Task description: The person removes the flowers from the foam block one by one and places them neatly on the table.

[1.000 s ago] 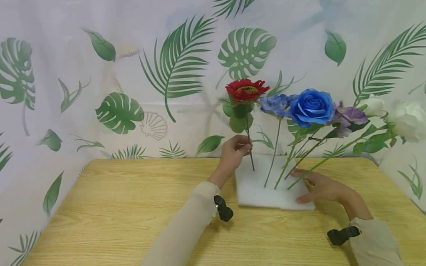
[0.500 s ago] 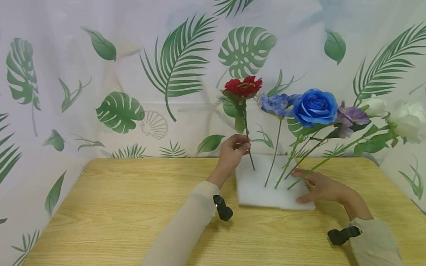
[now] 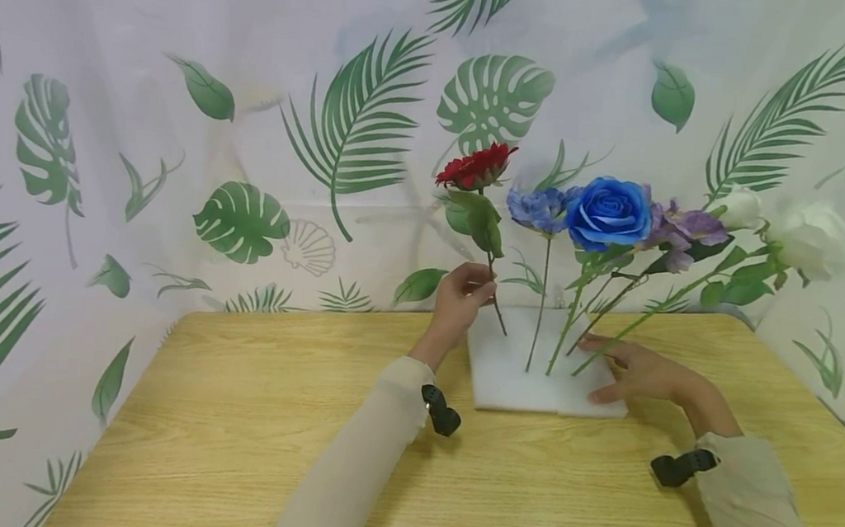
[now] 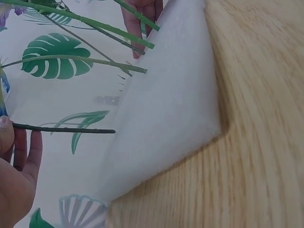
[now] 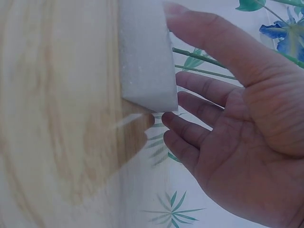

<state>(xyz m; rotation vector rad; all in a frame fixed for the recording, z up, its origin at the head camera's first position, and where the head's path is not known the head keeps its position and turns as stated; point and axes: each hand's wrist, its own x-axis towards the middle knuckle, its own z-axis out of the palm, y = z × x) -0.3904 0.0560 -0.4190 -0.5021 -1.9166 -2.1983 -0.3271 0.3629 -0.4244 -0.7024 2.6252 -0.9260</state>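
My left hand [image 3: 456,303] pinches the dark stem [image 4: 66,129] of a red flower [image 3: 478,169] between thumb and fingers. The stem's lower end meets the top of a white foam block [image 3: 509,390] near its back left. The red bloom leans left, seen nearly side-on. On the block's right side rests my right hand [image 3: 641,372], fingers spread and loosely extended. In the right wrist view its thumb lies on the foam. Between the hands, a light-blue flower cluster [image 3: 542,211], a blue rose [image 3: 608,216], a purple flower [image 3: 686,226] and white roses [image 3: 812,236] stand in the foam.
The block lies on a wood-grain table [image 3: 247,415], toward its back edge. Behind it hangs a pale cloth [image 3: 363,267] printed with green leaves. The white roses lean far out over the right hand's side. Both wrists carry small black cameras [image 3: 441,411].
The red flower has turned in my left fingers: its bloom, which faced forward, now tips left and shows its side, slightly higher. Its stem end stays at the foam. My right hand keeps its place.
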